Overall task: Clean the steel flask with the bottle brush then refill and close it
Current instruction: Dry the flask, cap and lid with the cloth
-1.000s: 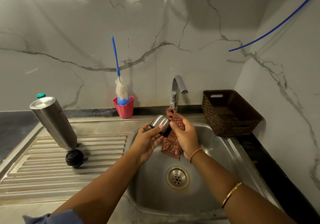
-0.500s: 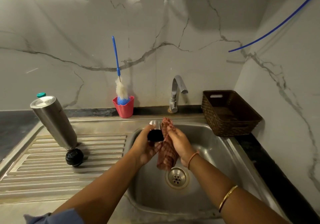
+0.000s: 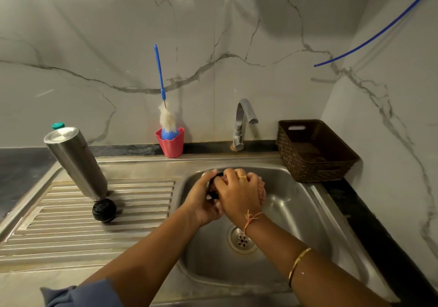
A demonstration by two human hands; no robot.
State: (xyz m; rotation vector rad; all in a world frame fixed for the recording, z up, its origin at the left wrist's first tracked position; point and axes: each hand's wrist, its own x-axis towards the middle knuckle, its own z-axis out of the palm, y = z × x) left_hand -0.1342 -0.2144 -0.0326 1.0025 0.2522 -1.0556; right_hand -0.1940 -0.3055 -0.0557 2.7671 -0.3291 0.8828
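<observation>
Sleeve (image 3: 80, 293), blue-grey, near-left edge; both forearms reach fwd over sink basin (image 3: 303, 216).
Bangle (image 3: 299, 264), gold, on right forearm; orange thread (image 3: 252, 219) at right wrist.
Drain (image 3: 241, 240): basin floor, just below the hands.
Left hand (image 3: 201, 202): fingers curled round small dark round part (image 3: 214, 184), mostly hidden; exact item can't tell.
Right hand (image 3: 239, 191): curled over same part from the right, gripping reddish cloth (image 3: 262, 188) against it; ring on one finger. Hands touching, over far side of basin.
Drainboard (image 3: 71, 235): ribbed steel, left of basin.
Black cap (image 3: 104, 210): on drainboard, mid-left.
Steel flask (image 3: 75, 162): upside down on drainboard, tilted, flat base up and far-left, lower end at black cap; contact can't tell.
Green-capped item (image 3: 58, 125): behind flask, mostly hidden.
Pink holder (image 3: 170, 144): far ledge, w/ bottle brush (image 3: 167, 120) standing head-down in it, blue handle up against wall.
Tap (image 3: 241, 121): far side of basin, no water visible.
Brown basket (image 3: 312, 150): far-right counter.
Blue tube (image 3: 379, 29): across upper-right wall.
</observation>
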